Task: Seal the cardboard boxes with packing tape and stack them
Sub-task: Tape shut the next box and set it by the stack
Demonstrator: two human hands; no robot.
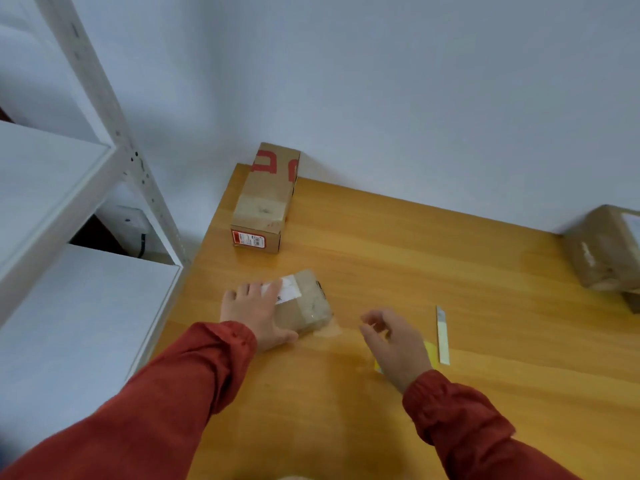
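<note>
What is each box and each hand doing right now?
Small box: closed, taped, flat on the table.
Long box: closed, taped, lying at the far corner.
Right-edge box: closed, taped, partly out of view.
Left hand: resting on the small box, fingers straight.
Right hand: above the table, fingers loosely curled, holding nothing visible.

White metal shelving (114,147) left of wooden table (450,271); pale wall (381,81) behind both.
</note>
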